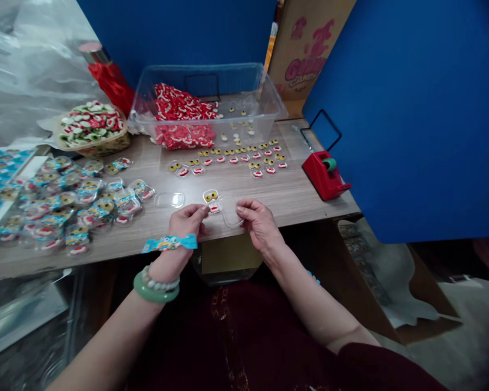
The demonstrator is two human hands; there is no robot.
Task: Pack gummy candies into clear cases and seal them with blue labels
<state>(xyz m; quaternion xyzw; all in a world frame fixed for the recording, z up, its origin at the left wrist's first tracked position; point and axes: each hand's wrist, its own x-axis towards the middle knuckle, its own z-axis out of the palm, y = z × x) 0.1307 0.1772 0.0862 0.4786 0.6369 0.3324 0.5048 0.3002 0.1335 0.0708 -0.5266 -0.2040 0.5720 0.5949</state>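
Note:
A small clear plastic clamshell case [210, 203], spread flat, lies across the front of the table. Two yellow candy eyes and a red-and-white candy mouth sit in its left half. My left hand [184, 221] pinches that half by its lower left edge. The empty right half [230, 213] of the case is held at its outer edge between my right thumb and fingers, my right hand [261, 224] being closed on it. Across the back of my left wrist rests a blue printed wrapper strip [170, 243]. An empty clear case [169, 200] lies left of my hands.
Filled cases [89, 203] pile up on the left, near a tub of mixed candies [92, 127]. Behind, a clear bin [252, 122] holds red candy mouths [183, 114]. Rows of filled open cases [232, 155] lie before it. A red tape dispenser [324, 176] stands right.

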